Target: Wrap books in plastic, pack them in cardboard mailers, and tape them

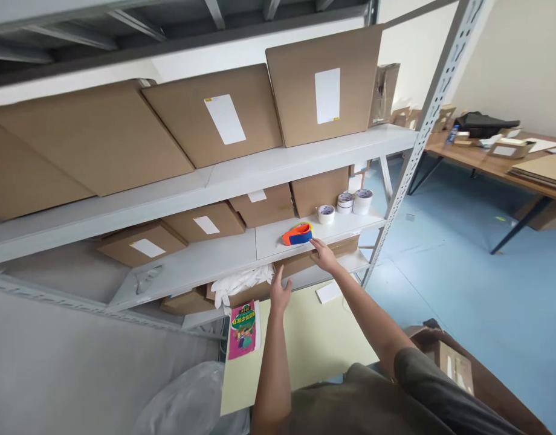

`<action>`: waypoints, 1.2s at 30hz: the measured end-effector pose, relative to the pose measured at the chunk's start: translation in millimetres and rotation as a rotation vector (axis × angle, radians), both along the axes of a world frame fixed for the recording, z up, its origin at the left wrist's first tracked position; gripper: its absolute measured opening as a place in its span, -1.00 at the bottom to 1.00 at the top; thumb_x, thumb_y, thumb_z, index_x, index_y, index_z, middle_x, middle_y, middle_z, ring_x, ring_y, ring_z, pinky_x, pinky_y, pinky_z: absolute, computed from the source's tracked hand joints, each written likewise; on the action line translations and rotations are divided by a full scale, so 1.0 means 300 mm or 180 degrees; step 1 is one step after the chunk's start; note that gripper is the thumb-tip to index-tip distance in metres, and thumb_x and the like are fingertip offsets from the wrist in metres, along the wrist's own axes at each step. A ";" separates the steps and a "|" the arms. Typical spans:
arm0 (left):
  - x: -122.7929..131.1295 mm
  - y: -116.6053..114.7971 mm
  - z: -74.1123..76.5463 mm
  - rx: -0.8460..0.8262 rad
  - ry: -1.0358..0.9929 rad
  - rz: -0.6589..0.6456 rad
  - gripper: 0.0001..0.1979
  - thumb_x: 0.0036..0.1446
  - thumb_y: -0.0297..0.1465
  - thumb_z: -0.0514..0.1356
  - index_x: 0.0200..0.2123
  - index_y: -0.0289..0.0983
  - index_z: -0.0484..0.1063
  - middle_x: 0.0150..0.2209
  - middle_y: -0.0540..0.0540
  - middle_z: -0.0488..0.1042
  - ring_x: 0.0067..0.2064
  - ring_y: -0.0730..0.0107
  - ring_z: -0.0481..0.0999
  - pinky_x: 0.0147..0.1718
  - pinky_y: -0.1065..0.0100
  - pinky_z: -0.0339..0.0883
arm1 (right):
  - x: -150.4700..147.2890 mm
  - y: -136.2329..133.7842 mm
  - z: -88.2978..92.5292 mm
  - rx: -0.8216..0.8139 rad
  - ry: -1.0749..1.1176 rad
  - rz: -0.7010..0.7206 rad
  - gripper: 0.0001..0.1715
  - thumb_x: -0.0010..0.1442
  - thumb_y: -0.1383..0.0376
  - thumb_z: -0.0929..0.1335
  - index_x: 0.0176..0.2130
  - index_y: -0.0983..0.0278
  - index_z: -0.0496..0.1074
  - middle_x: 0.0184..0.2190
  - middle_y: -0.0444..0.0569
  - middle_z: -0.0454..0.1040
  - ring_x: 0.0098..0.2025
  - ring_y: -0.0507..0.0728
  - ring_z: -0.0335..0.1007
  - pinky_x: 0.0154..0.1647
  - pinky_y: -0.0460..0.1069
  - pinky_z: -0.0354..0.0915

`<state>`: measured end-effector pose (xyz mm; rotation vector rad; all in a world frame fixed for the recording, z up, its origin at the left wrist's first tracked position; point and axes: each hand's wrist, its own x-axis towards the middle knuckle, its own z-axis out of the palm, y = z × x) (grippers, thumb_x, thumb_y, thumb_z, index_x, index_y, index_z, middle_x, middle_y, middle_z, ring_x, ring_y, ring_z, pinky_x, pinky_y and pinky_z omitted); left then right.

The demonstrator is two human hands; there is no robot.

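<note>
An orange and blue tape dispenser point(298, 234) sits on the middle shelf point(232, 255). My right hand point(323, 255) is at its lower right side, fingertips close to its blue part; whether they touch it is unclear. Lower and to the left, my left hand point(280, 291) is raised in front of the shelf edge with its fingers apart and nothing in it. White tape rolls point(326, 214) stand behind the dispenser to the right. A pink book point(242, 331) lies on the pale yellow table point(305, 338) left of my left forearm.
Cardboard boxes point(326, 90) line the shelves. White gloves point(242, 283) hang over the lower shelf near my left hand. A perforated metal post point(416, 145) rises at the right end. A white card point(329, 292) lies on the table, and a wooden desk point(491, 158) stands farther right.
</note>
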<state>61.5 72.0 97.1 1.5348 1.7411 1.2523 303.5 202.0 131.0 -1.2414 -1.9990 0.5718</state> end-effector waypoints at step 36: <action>-0.234 -0.394 -0.129 -0.0240 -0.0420 -0.0228 -0.44 0.39 -0.38 0.20 0.43 -0.10 0.39 0.37 -0.24 0.46 0.37 0.04 0.47 0.21 0.07 0.51 | 0.013 -0.694 -0.325 0.0057 -0.1858 -0.1018 -0.86 0.35 0.37 0.41 -0.07 0.24 0.53 -0.13 0.11 0.64 -0.02 0.30 0.47 0.22 0.14 0.17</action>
